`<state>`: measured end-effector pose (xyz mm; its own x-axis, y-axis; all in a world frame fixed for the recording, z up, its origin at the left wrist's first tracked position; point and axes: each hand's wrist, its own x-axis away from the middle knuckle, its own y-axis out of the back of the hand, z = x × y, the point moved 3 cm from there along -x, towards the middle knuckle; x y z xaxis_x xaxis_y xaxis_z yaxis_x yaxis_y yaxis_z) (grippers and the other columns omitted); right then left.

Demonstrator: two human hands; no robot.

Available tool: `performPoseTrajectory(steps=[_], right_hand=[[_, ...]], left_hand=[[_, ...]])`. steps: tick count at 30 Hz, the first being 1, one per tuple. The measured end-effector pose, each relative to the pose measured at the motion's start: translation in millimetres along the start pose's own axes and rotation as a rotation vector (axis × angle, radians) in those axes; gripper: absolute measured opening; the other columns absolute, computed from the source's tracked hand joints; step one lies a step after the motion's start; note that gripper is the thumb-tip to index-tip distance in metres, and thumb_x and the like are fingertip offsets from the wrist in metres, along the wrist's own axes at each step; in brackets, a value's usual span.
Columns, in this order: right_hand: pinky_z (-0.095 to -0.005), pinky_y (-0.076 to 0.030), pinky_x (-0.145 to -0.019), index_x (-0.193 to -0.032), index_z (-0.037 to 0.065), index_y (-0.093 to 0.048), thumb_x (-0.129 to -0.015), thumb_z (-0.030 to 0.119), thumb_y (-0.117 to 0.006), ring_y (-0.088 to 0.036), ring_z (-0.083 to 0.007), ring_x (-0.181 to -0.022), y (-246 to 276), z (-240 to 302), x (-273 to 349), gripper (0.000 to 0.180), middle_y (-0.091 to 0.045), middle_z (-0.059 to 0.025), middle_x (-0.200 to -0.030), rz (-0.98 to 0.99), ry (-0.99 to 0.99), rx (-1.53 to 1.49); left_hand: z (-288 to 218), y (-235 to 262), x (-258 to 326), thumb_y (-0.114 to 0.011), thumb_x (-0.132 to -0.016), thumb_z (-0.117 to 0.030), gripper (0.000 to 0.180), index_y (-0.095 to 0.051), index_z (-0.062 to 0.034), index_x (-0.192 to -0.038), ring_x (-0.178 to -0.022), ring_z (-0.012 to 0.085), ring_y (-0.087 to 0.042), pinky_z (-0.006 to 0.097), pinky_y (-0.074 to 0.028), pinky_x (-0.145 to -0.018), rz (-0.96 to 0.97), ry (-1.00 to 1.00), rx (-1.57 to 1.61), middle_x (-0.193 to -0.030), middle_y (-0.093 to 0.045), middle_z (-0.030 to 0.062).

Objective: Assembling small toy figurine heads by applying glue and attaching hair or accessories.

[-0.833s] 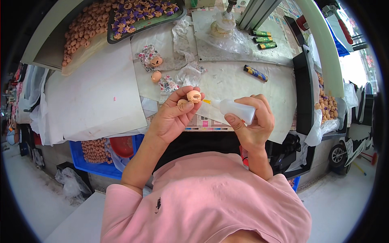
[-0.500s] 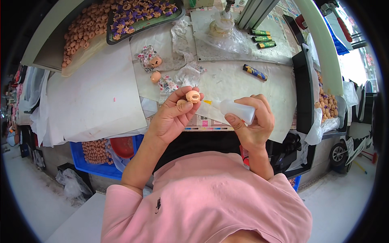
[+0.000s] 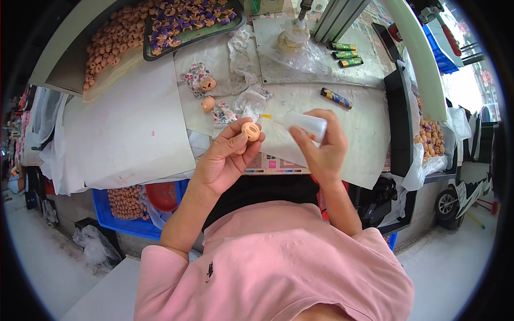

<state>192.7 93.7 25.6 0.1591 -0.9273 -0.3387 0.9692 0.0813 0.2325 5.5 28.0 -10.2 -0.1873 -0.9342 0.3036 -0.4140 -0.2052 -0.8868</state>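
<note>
Left hand (image 3: 222, 160): centre of the frame, slightly left; its grip is closed on a small round tan bead-like piece with a moulded face (image 3: 250, 131), pinched between thumb and fingertips (image 3: 239, 140) and held up off the counter.
Tan piece: sits at the top of the left grip, its flat face turned up toward the camera.
Nozzle (image 3: 267, 116): yellow-tipped, just right of and slightly above the tan piece, close to it; whether it touches cannot be told.
Squeeze bottle: a white soft plastic bottle (image 3: 306, 123), centre right; its long axis runs nearly level, nozzle toward the left, body toward the right.
Right hand (image 3: 321, 150): right of centre; its grip is wrapped round the bottle body, thumb below and fingers over the far end.
Key relation: the piece lies to the left of the bottle tip, in line with the bottle's long axis; the left hand carries the piece, the right hand aims.
Counter (image 3: 134, 128): covered with white paper, behind both hands.
Upper left: a dark tray of purple and tan small parts (image 3: 187, 18).
Upper right: a dark patterned lighter (image 3: 336, 98) lies on the counter.
</note>
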Motion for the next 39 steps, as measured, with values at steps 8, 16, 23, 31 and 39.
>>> performPoseTrajectory(steps=[8,16,23,31,39], right_hand=[[-0.0337,-0.048,-0.076,-0.098,0.002,-0.057,-0.078,0.013,-0.074,-0.061,-0.0252,-0.082,-50,16,-32,0.029,-0.063,-0.0120,-0.091,0.256,0.066,0.296],[-0.0412,-0.046,-0.087,-0.100,0.002,-0.062,-0.082,0.009,-0.064,-0.058,-0.0344,-0.101,-120,62,-125,0.020,-0.064,-0.0137,-0.106,0.424,0.470,0.359],[-0.0463,-0.041,-0.097,-0.119,0.012,-0.060,-0.082,0.020,-0.063,-0.050,-0.0339,-0.115,-241,51,-253,0.038,-0.055,-0.0109,-0.128,0.229,0.444,0.750],[-0.0449,-0.037,-0.100,-0.117,0.018,-0.064,-0.081,0.024,-0.067,-0.054,-0.0316,-0.111,-290,33,-265,0.036,-0.058,-0.0113,-0.123,0.410,0.347,0.706],[-0.0352,-0.051,-0.069,-0.106,0.010,-0.069,-0.079,0.009,-0.068,-0.062,-0.0273,-0.078,-239,41,-229,0.026,-0.065,-0.0108,-0.096,0.266,0.585,0.288]], left_hand=[[-43,-17,39,-0.061,-0.091,-0.018,0.035,-0.053,-0.0063,-0.124,-0.093,0.0173,-0.061,0.029,-0.052,-0.081,0.020,-0.043,0.014,-0.112,-0.060,0.0087],[-62,-12,65,-0.060,-0.092,-0.021,0.037,-0.052,-0.0045,-0.124,-0.088,0.0188,-0.061,0.031,-0.052,-0.078,0.046,-0.055,0.124,-0.108,-0.061,0.0105],[-87,-23,87,-0.059,-0.092,-0.020,0.036,-0.052,-0.0045,-0.124,-0.083,0.0186,-0.058,0.031,-0.049,-0.074,0.091,-0.093,0.144,-0.107,-0.061,0.0103],[-98,-9,105,-0.057,-0.093,-0.021,0.034,-0.055,-0.0049,-0.122,-0.083,0.0173,-0.052,0.030,-0.045,-0.073,0.092,-0.100,0.219,-0.107,-0.061,0.0093],[-97,9,79,-0.060,-0.092,-0.020,0.034,-0.054,-0.0048,-0.122,-0.079,0.0150,-0.057,0.029,-0.049,-0.069,0.039,-0.078,0.186,-0.107,-0.060,0.0090]])
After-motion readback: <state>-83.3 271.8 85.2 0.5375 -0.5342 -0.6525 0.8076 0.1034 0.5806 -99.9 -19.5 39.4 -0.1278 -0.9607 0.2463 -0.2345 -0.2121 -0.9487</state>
